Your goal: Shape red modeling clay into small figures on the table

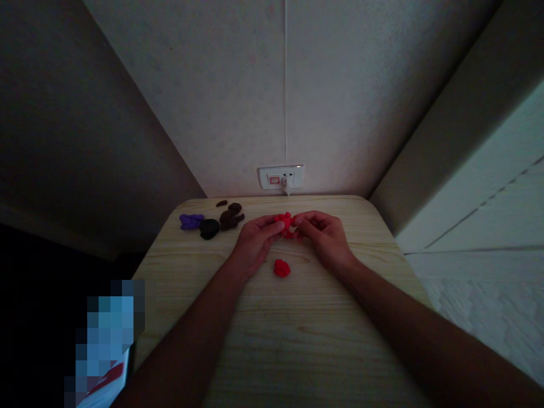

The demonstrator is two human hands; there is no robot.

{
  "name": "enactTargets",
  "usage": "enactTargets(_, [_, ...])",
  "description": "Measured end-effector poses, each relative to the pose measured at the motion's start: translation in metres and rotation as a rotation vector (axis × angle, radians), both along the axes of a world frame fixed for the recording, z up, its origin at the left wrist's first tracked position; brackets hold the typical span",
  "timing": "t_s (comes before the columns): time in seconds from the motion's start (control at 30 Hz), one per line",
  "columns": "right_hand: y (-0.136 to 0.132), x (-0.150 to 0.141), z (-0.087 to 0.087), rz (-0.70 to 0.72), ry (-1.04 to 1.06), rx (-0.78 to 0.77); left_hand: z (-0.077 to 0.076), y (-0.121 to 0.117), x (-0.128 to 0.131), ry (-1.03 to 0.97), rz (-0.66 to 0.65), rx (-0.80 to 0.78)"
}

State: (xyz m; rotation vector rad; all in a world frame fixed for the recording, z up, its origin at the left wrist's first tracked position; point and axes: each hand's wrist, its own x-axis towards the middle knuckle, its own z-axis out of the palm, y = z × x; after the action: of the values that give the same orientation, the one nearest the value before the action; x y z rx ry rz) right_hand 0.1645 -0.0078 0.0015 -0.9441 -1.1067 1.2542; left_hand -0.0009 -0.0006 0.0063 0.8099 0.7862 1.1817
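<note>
— What lay under your hands?
— You worked on a pale wood-grain tabletop (pixel 293 323) against a textured papered wall (pixel 221 102).
— And the hands?
— Your left hand (pixel 256 245) and right hand (pixel 324 239) pinched lumpy red clay (pixel 284 221) between them; a smooth red lump (pixel 281 268) sat just nearer you.

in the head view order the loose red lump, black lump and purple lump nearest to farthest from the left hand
From the left hand:
1. Loose red clay lump, to the hand's right on the tabletop
2. Black clay lump, to the hand's left
3. Purple clay lump, farther left, just beyond the black lump
</note>
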Motion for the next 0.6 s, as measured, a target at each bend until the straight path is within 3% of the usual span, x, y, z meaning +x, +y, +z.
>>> enactTargets(0.43, [0.0038, 0.0014, -0.0053, -0.033, -0.017, 0.010, 0.0012, 0.0011, -0.0016, -0.038, 0.020, -0.054])
enactTargets(0.6, [0.0007, 0.0023, -0.0040, -0.076, -0.153, 0.089, 0.0018, 0.0006, -0.0009, -0.021, 0.019, -0.044])
